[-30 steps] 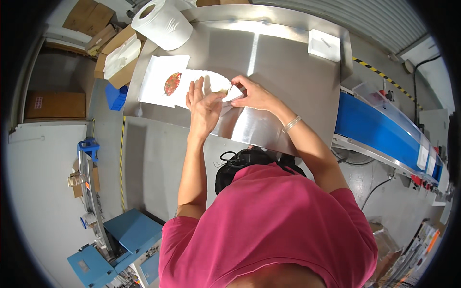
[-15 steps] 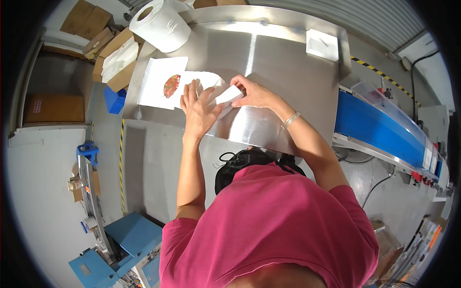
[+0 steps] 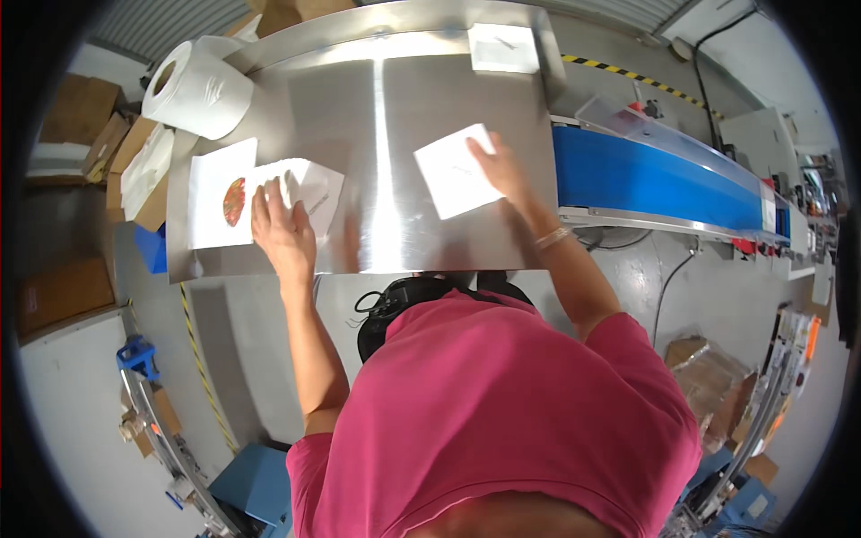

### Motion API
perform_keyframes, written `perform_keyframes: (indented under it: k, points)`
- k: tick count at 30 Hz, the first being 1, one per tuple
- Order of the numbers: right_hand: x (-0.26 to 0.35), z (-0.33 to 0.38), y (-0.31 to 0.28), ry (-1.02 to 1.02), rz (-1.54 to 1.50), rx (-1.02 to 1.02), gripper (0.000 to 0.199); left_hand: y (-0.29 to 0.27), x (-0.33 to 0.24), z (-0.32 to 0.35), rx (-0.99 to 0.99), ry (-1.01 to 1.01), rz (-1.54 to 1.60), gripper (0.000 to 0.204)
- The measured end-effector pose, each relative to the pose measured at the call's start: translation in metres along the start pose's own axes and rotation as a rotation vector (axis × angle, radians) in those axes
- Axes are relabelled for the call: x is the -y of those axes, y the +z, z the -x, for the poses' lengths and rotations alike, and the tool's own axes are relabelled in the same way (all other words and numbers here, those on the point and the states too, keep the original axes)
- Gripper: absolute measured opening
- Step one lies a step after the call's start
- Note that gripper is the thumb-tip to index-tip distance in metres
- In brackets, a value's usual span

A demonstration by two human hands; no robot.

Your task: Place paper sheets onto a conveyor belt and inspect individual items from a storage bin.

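- The right hand (image 3: pixel 507 170), blurred, is over the right part of the steel table (image 3: pixel 323 99); thumb and fingers are clamped on one edge of a white square (image 3: pixel 459 170), with the fingers beneath it hidden.
- That square lies tilted over the right part of the table; faint marks on it are too small to make out, and whether it touches the steel I cannot tell.
- The left hand (image 3: pixel 285 233) is over the left part of the table, fingers stretched out and a little apart, resting on white folded paper (image 3: pixel 323 193); its layers are partly covered by the hand.
- A white sheet (image 3: pixel 206 211) with a red patterned oval (image 3: pixel 234 203) lies at the table's left end, its right edge meeting the folded paper.
- A big white roll (image 3: pixel 211 99) sits at the table's far left corner, a white card (image 3: pixel 502 54) with a dark mark at the far right one.
- Right of the table runs a blue conveyor belt (image 3: pixel 646 175), partly behind a clear guard.
- Left of the table, a blue bin (image 3: pixel 151 249) is partly hidden by the table's edge.
- At the table's near edge, a pink shirt (image 3: pixel 502 421) partly covers a black bundle (image 3: pixel 408 305), hard to identify.
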State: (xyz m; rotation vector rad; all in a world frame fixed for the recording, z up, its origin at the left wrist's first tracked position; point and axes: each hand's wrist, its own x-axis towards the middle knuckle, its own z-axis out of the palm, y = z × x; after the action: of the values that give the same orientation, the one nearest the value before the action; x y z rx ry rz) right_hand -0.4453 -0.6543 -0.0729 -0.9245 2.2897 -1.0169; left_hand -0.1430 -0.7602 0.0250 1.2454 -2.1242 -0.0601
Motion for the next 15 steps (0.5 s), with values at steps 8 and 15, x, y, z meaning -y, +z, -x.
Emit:
perform_keyframes:
  k: [8, 15]
  points:
    - [-0.155, -0.02, -0.167, -0.174, 0.851, -0.41, 0.048, -0.003, 0.01, 0.006, 0.037, 0.007, 0.007, 0.036]
    - [-0.042, -0.006, -0.125, -0.367, 0.536, -0.452, 0.061, -0.007, 0.0, 0.01, 0.029, -0.023, 0.019, 0.031]
